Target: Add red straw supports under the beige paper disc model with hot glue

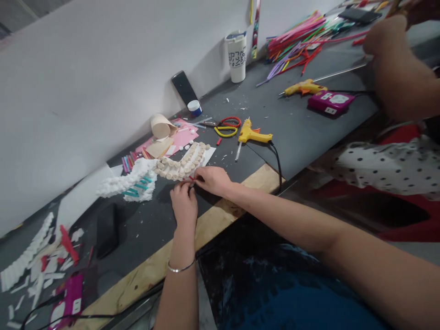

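Close to the table's front edge, my left hand (184, 201) and my right hand (213, 180) meet with their fingertips pinched together. A small red piece (191, 178) shows at the fingertips of both; its exact kind is too small to make out. Just beyond them lies a curved craft model, made of a white fluffy part (132, 178) with teal rungs (140, 187) and a part edged with beige round beads (175, 168). A white sheet (209, 156) shows under its right end.
A yellow glue gun (252, 133), scissors (227, 127), a phone (184, 89), and a white tumbler (236, 57) stand or lie behind. Another person's arm (402, 68) is at the right, near a second glue gun (302, 87) and purple power strip (330, 102). A dark phone-like object (107, 230) lies left.
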Demonstrator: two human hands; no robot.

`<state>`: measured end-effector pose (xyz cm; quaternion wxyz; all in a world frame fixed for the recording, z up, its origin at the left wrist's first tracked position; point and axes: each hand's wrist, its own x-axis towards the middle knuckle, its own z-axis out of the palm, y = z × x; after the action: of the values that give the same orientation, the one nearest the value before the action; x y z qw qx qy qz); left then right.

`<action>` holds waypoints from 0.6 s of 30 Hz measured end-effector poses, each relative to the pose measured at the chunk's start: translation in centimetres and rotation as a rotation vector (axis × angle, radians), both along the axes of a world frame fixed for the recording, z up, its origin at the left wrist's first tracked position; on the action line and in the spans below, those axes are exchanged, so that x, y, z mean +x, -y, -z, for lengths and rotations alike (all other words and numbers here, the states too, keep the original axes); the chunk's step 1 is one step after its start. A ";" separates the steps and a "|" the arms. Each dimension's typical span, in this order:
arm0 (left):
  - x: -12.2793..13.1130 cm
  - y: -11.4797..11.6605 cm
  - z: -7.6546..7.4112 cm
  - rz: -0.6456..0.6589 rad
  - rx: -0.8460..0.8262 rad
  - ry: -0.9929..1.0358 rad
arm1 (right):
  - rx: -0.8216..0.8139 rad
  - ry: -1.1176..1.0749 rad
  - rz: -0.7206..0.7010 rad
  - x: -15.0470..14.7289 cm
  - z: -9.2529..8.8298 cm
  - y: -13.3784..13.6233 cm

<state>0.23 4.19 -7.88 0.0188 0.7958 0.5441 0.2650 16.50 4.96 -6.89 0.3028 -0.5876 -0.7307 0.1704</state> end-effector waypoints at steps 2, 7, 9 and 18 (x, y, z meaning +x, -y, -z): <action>0.0 0.0 0.0 -0.004 0.003 -0.002 | -0.005 -0.001 -0.005 0.0 0.0 0.0; 0.1 0.1 0.0 -0.003 0.006 -0.009 | -0.008 -0.006 -0.008 0.1 0.2 -0.1; 0.1 0.1 0.0 -0.001 0.006 -0.012 | -0.004 -0.011 -0.004 0.1 0.3 -0.1; 0.1 0.1 0.0 -0.005 0.014 -0.014 | -0.005 -0.029 0.017 0.0 0.5 -0.4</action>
<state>0.28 4.11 -7.93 0.0086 0.7964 0.5444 0.2634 16.49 5.38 -7.38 0.3132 -0.5921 -0.7208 0.1784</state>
